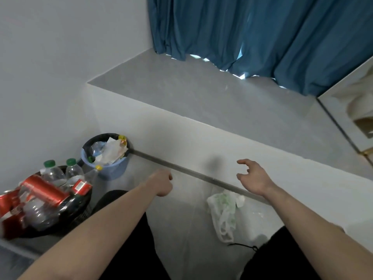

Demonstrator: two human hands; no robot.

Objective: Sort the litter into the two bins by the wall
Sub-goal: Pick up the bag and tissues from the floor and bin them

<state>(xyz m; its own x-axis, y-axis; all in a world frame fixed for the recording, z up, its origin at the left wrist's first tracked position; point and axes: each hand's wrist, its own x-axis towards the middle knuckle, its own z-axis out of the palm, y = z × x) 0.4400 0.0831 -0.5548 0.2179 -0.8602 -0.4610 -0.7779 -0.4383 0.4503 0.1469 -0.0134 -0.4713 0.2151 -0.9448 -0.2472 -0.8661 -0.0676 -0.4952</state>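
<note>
At the far left I see a black bin (80, 211) heaped with clear plastic bottles (53, 174) with green caps and crushed red cans (43, 191). Its left side is cut off by the frame edge, and the cans there are smeared with blur. White lettering shows on the red labels, but I cannot read it.

Just behind it, against the wall, stands a blue bin (113, 168) lined with a black bag. It holds crumpled white paper, a clear bottle and something yellow at the rim; what lies underneath is hidden.

My left hand (162, 183) hangs over the floor near the blue bin, fingers curled into a loose fist with the knuckles away from me. I cannot tell whether anything is inside it.

Further right, a thin white plastic bag (223, 211) with faint green print lies crumpled on the floor (181, 229) beside the skirting; the print is too washed out to read. A black cord lies just below it.

My right hand (253, 177) hovers above and beyond that bag, fingers spread and bent, holding nothing.

A grey ledge (201, 93) and blue curtain (262, 33) fill the top right.
</note>
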